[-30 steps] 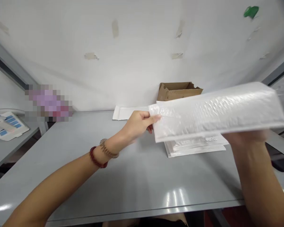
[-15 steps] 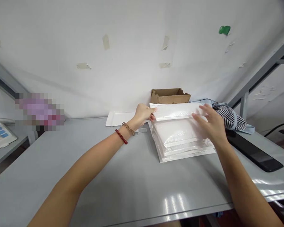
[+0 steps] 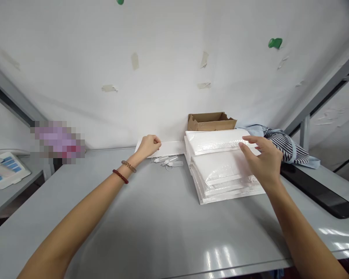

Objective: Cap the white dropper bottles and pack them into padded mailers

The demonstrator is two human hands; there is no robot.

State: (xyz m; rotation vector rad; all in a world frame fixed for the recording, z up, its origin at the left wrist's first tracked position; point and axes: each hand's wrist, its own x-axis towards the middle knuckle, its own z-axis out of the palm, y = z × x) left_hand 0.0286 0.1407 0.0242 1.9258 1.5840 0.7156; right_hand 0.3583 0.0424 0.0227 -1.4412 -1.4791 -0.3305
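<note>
A stack of white padded envelopes (image 3: 226,166) lies on the grey table (image 3: 151,224), right of centre. My right hand (image 3: 260,153) is at the stack's upper right edge, its thumb and fingers apart with nothing between them. Over the white flat sheet (image 3: 174,148) by the wall, my left hand (image 3: 149,146) has its fingers curled together; whether it pinches the sheet's edge is too small to tell. Several small clear bottles (image 3: 170,161) lie between my left hand and the stack.
Behind the stack stands an open cardboard box (image 3: 212,122). Striped cloth (image 3: 286,147) lies at the right, with a long black object (image 3: 319,192) in front of it. A white device (image 3: 8,170) sits at the far left.
My left hand has left the top envelope and moved left to the white sheet, uncovering the small bottles. The top envelope now rests on the stack. The view has shifted slightly.
</note>
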